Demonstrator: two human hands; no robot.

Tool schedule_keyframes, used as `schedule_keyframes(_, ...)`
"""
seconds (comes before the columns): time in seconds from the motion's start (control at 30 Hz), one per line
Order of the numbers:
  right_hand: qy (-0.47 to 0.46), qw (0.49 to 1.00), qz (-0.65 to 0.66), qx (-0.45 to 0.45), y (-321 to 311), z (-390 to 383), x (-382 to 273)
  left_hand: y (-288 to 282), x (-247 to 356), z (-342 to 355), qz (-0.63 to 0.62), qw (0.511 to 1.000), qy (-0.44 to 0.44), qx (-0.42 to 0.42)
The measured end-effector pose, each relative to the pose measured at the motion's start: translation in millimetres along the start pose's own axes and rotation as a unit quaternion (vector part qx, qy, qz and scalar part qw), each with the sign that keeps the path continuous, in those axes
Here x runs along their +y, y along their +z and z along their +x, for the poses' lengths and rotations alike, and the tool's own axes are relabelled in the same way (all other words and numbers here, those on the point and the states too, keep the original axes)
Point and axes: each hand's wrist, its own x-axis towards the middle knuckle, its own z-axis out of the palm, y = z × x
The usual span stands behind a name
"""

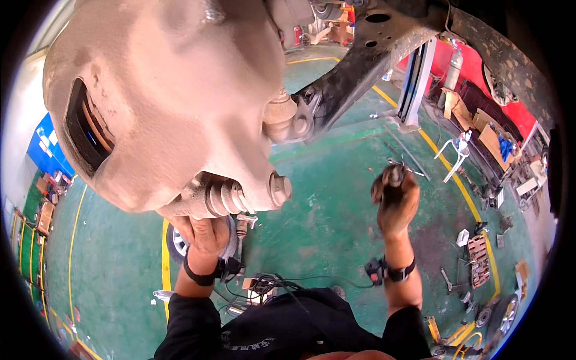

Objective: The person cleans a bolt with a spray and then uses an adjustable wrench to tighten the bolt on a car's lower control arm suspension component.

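Overhead, we have a dusty brake caliper (168, 102) filling the far left of the scene, its near edge running to a bolt head (279, 189) at the right, beside a ribbed rubber boot (219, 198). Our left hand (203, 234) is raised to that near edge, fingers bent and touching its underside. Our right hand (397, 204) is well apart to the right, clenched around a dark tool (394, 175) with a rounded end. Open air lies between the hands above the green floor (318, 234), giving the right hand room on its near and left sides; a dark suspension arm (354, 66) bounds the space on the far side. A cable (264, 288) loops low on the near side, close to our body.

We cannot see the left fingertips behind the casting, so we cannot tell whether they grasp anything. The tool's shaft is mostly covered by the right fingers and blurred, leaving its exact kind unclear. A wheel (178, 241) is partly hidden behind the left hand, and the caliper's far end is cut off.

As for writing, we make out pale lettering on our dark shirt (294, 330), and white sheets on a blue board (45, 144) at the left, too small to read.
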Motion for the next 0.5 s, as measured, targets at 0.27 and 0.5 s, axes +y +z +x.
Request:
schedule_keyframes(0.27, 0.187, 0.973, 0.076, 0.112, -11.5, -114.9, 38.3, -57.4, -12.3, -138.5, 0.180, 0.858, -0.316, -0.363)
schedule_keyframes(0.5, 0.289, 0.928, 0.087, 0.217, -8.7, -177.2, 30.0, 8.7, 4.1, -194.1, -0.053, 0.771, -0.462, -0.435)
